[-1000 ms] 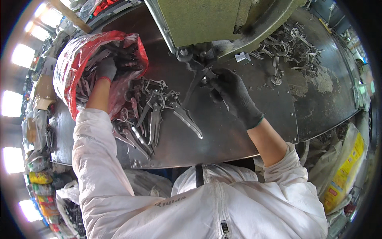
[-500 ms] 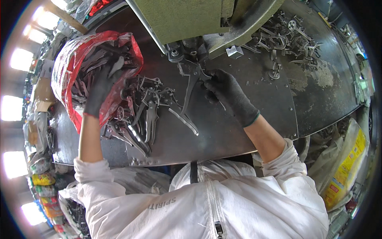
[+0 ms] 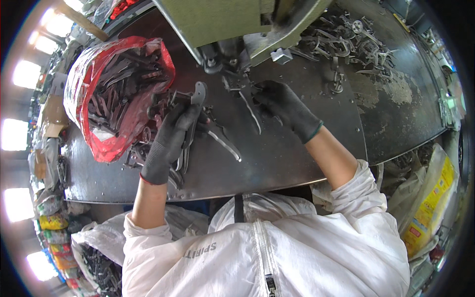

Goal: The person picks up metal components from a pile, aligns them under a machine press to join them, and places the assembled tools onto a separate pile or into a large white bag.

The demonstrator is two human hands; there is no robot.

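Observation:
My left hand (image 3: 173,131), in a dark glove, is closed round a grey metal handle piece (image 3: 199,93) whose rounded end with a hole points up. It is over a heap of plier-like metal parts (image 3: 222,144) beside the bag. My right hand (image 3: 286,105), also gloved, has its fingers bent at a plier-like metal part (image 3: 251,113) under the head of a green machine (image 3: 217,22). Its fingertips are partly hidden there. That part's handle hangs down toward me.
A red-and-white plastic bag (image 3: 94,143) full of dark metal handles stands open at left. Loose metal parts (image 3: 346,42) are piled at the far right of the steel table (image 3: 307,158). A small shiny metal block (image 3: 281,56) is by the machine. A yellow-printed sack (image 3: 428,203) is at lower right.
My left hand has come out of the bag, moving right and nearer me, with a metal handle piece in it. My right hand stays by the machine head, shifted slightly.

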